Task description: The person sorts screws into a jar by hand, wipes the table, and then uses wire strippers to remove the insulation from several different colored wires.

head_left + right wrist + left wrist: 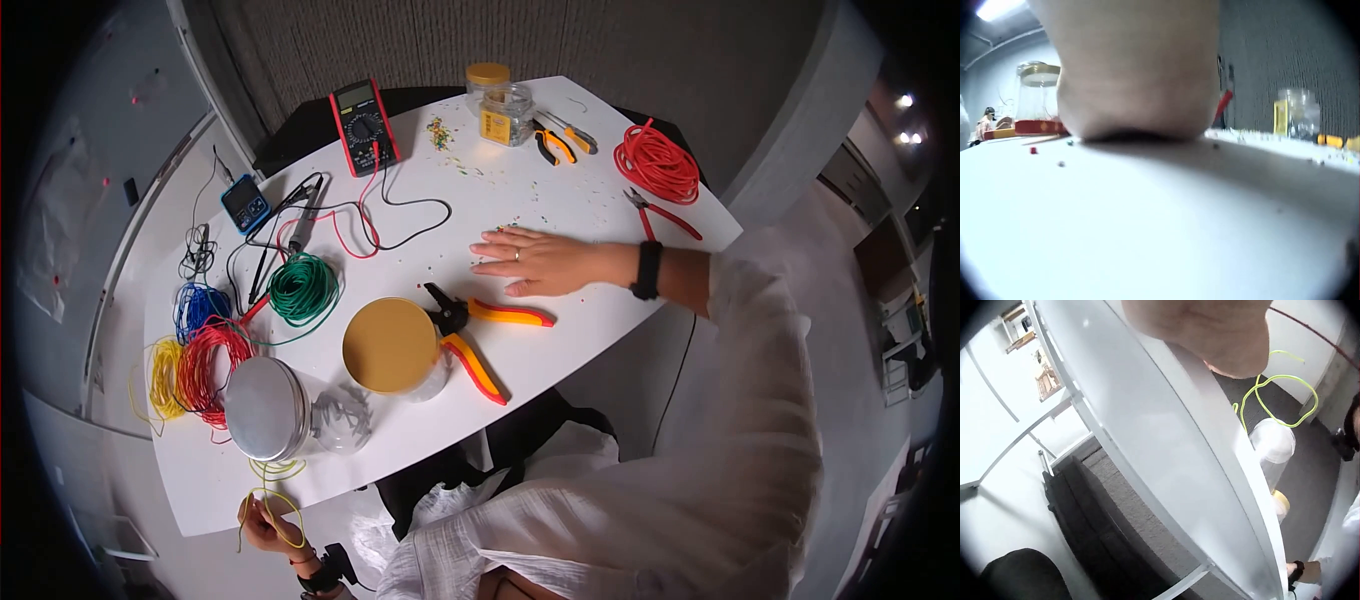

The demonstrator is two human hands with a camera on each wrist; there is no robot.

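My right hand (540, 262) lies palm down on the white table (590, 330) with its fingers stretched out. In the right wrist view the heel of that hand (1138, 94) rests on the tabletop, near tiny coloured scraps. Just beside it is a wire stripper (470, 325) with orange and red handles, its handles spread. At the table's near left edge my left hand (262, 527) holds a loop of yellow-green wire (292, 505). The left wrist view shows this wire (1282, 376) looping out past the hand (1222, 337), whose fingertips are hidden there.
A gold-lidded jar (392, 345), a silver-lidded jar (265, 408) and coils of green (303, 290), red (212, 370), blue (203, 310) and yellow wire (165, 378) stand left. Behind are a multimeter (364, 127) and small jars (507, 115). Cutters (660, 213) lie right, near red wire (656, 165).
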